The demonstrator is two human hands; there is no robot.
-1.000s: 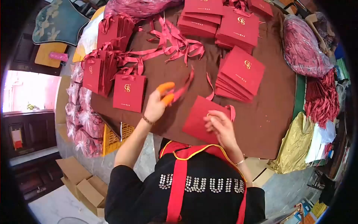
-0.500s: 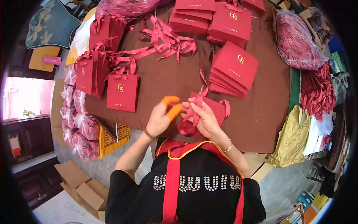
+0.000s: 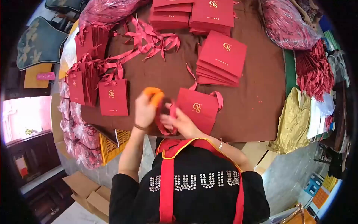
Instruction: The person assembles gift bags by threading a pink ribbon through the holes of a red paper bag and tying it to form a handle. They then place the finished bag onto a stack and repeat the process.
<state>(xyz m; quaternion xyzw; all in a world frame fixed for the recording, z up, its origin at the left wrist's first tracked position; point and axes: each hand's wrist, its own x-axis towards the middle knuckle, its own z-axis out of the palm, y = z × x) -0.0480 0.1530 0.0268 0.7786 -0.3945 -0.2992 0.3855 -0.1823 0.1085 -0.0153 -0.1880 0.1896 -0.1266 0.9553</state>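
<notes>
My left hand (image 3: pixel 146 107), with orange covers on its finger and thumb, is raised near the table's front edge, its fingers smeared by motion. A loop of red ribbon (image 3: pixel 163 127) hangs between my two hands. Right of it, my right hand (image 3: pixel 181 122) is closed on the ribbon. Just beyond my right hand a red bag (image 3: pixel 197 109) with a gold logo lies flat and slightly turned. One ribbon (image 3: pixel 191 76) runs up from its top edge, and another (image 3: pixel 219 100) curls at its right corner.
Stacked red bags (image 3: pixel 222 56) lie at the back right. Upright red bags (image 3: pixel 113 99) stand at the left, near loose ribbons (image 3: pixel 149 41). A plastic-wrapped bundle (image 3: pixel 289 24) and gold sheet (image 3: pixel 296 123) are on the right, a yellow crate (image 3: pixel 112 145) below the left edge.
The view has shifted. Both hands have moved left off the red bag, drawing the ribbon with them, and the bag's logo now shows.
</notes>
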